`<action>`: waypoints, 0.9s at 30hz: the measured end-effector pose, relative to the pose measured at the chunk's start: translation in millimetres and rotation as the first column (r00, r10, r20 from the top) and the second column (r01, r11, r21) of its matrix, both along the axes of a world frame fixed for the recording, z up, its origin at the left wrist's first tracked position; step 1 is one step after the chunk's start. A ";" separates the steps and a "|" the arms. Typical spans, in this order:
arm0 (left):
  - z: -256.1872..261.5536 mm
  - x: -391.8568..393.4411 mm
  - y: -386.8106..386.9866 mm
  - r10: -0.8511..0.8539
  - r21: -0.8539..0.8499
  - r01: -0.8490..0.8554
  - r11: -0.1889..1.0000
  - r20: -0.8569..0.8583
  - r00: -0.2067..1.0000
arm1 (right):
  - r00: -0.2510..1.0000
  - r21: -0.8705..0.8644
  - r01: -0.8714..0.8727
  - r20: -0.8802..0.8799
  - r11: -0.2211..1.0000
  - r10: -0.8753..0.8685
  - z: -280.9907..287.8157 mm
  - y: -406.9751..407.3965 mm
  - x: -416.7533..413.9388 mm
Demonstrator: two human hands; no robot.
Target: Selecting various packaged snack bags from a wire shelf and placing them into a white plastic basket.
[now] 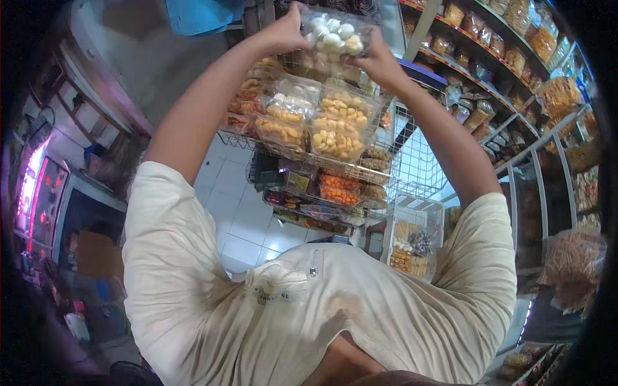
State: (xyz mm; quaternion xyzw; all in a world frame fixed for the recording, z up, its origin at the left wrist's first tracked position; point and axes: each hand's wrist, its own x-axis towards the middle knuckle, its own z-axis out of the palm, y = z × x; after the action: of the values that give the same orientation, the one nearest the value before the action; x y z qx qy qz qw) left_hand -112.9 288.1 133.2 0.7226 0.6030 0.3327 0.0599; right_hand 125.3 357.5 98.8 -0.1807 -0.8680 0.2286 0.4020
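Observation:
Both my hands grip a clear plastic pack of round white snacks [333,36] above the top of a wire rack. My left hand [292,31] is at the pack's left side, and my right hand [381,62] is at its right side. Just below them, the rack's top basket [309,157] holds clear packs of pale yellow snacks [338,125], a pack of white ones [292,99] and reddish-orange packs [241,108] at the left. Lower baskets hold orange snack packs [339,187] and brown ones [375,166].
Shelves of bagged snacks [483,58] curve along the right, beside metal rails [540,193]. A plastic crate [417,207] with snack packs stands near my right side. A blue cloth or sheet [205,17] hangs at top left. White floor tiles [246,217] show under the rack.

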 end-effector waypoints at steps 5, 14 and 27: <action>-11.8 -19.7 -10.6 0.129 -0.171 -0.158 0.973 -0.169 0.977 | 0.996 0.130 0.004 0.089 0.991 -0.016 -22.1 10.1 -24.9; -32.1 -39.2 -24.5 -0.013 -0.069 -0.011 0.998 -0.330 0.944 | 0.852 0.152 0.114 0.493 0.982 -0.175 -36.0 -11.6 -32.8; -10.9 -12.3 -31.1 0.060 -0.125 -0.140 0.982 -0.497 0.866 | 0.873 -0.062 -0.261 0.410 0.963 0.263 -52.0 21.2 -25.7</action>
State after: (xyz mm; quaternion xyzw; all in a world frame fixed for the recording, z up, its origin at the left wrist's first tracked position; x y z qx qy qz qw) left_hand -125.2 257.0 122.3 0.7440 0.6594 0.0923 -0.0559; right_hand 99.6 378.7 46.7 -0.1068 -0.9493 0.2395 0.1736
